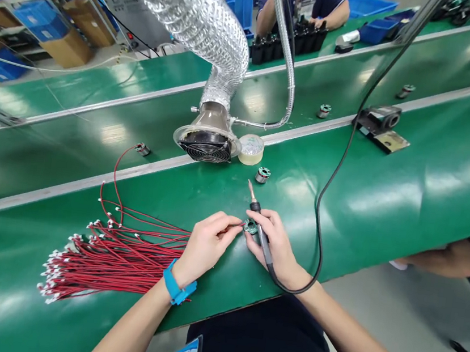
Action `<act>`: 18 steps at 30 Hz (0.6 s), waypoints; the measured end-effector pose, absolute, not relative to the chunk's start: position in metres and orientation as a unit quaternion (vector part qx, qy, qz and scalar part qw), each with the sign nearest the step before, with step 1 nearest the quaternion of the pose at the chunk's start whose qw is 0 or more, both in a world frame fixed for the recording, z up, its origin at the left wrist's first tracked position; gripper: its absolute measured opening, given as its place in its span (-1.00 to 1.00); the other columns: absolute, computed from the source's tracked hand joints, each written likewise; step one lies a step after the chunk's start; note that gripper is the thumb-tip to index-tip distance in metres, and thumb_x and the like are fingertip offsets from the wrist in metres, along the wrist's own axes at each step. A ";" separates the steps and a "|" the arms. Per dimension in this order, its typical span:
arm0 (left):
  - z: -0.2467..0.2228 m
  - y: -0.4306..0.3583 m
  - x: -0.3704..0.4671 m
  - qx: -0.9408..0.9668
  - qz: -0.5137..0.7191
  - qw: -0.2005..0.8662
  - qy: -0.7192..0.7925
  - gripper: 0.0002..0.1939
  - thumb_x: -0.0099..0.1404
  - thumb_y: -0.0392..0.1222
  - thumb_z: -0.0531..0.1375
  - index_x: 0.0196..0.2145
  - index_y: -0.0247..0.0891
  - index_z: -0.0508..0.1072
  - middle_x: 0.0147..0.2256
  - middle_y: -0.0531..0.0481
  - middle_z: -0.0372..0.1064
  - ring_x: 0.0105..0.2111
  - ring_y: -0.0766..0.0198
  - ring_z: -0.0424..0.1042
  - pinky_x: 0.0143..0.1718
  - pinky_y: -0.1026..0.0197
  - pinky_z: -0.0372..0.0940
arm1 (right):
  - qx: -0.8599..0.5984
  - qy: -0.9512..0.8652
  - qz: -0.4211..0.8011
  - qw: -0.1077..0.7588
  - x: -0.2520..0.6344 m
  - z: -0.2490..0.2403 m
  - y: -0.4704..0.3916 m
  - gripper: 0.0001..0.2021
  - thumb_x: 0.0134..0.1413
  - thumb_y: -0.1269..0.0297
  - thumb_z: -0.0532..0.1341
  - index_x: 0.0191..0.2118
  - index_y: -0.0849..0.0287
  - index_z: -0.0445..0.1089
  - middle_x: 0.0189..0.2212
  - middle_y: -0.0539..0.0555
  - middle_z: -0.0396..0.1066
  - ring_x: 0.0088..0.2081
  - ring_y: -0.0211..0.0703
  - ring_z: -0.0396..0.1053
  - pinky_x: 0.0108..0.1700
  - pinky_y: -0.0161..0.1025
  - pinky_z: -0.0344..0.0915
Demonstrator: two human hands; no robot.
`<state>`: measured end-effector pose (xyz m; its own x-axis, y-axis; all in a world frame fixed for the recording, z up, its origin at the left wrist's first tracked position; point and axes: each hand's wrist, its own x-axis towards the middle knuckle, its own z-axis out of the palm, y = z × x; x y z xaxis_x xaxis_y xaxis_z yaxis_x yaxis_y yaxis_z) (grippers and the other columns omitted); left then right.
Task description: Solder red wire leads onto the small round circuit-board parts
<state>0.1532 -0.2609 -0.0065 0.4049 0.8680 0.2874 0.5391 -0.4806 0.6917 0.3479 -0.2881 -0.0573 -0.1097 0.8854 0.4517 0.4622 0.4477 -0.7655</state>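
My left hand [208, 241], with a blue band at the wrist, pinches the end of a red wire [172, 227] beside a small motor stator with a green circuit board [250, 226]. My right hand [275, 242] is closed around a soldering iron [264, 242], its tip pointing away from me. Thumb and fingers of that hand also touch the stator's side. A thick bundle of red wires [108, 266] with white connectors lies left of my left hand. Another stator [262, 175] stands just beyond the iron's tip.
A fume extractor fan [208, 145] on a silver duct hangs over the bench, next to a tape roll [251, 149]. The iron's black cord [326, 187] loops on the right, near a metal iron holder [382, 125]. A stator with a wire [142, 149] lies beyond the rail. A person [303, 4] sits opposite.
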 end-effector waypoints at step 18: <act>-0.013 -0.264 0.163 0.715 0.326 0.385 0.485 -0.84 0.46 -0.20 0.26 -0.32 -0.24 0.56 -0.23 -0.02 0.35 -0.40 0.34 0.27 -0.40 0.26 0.18 | -0.441 -0.699 0.288 0.484 0.349 -0.048 -0.293 -0.41 0.31 0.42 0.29 0.39 -0.01 0.24 0.12 0.19 0.33 0.09 -0.11 0.47 0.10 -0.16 0.50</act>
<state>0.1629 -0.2636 -0.0126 0.3176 0.9436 0.0930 0.4419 -0.2341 0.8660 0.3488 -0.2928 -0.0483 -0.1433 0.8950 0.4225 0.3369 0.4455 -0.8295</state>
